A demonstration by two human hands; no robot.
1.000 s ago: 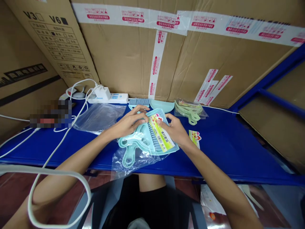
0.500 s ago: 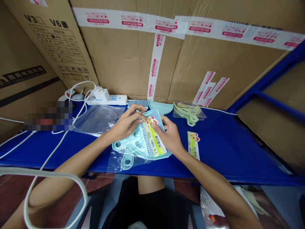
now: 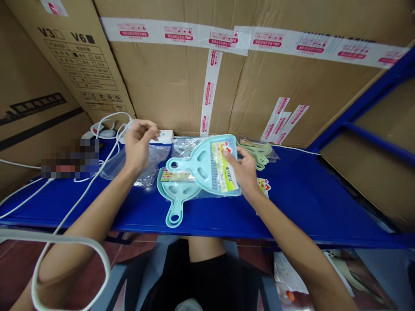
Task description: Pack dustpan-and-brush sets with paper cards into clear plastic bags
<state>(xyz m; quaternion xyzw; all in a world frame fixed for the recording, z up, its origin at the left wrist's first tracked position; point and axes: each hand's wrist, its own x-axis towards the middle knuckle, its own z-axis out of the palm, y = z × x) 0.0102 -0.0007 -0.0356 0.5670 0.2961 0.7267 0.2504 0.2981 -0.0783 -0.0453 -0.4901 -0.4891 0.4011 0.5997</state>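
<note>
My right hand (image 3: 244,170) grips a light blue dustpan set (image 3: 202,166) by its right side, thumb on top. A brush with bluish bristles lies inside the dustpan, under a yellow-green label card (image 3: 225,166). The set is raised, its handle to the left. Beneath it a second light blue dustpan set (image 3: 177,192) in clear wrap lies on the table, handle towards me. My left hand (image 3: 139,140) is lifted at the left, apart from the sets, with curled fingers and thumb drawn together; I cannot make out anything in them. Below it lies a clear plastic bag (image 3: 149,166).
A green wrapped set (image 3: 259,151) lies at the back right of the blue table (image 3: 308,194). A loose label card (image 3: 264,185) is partly behind my right wrist. A power strip (image 3: 165,137) and white cables (image 3: 84,188) are at the left. Cardboard (image 3: 175,86) walls the back.
My left hand has let go of the upper dustpan set and moved left and up. My right hand has lifted and turned that set, uncovering more of the wrapped set beneath.
</note>
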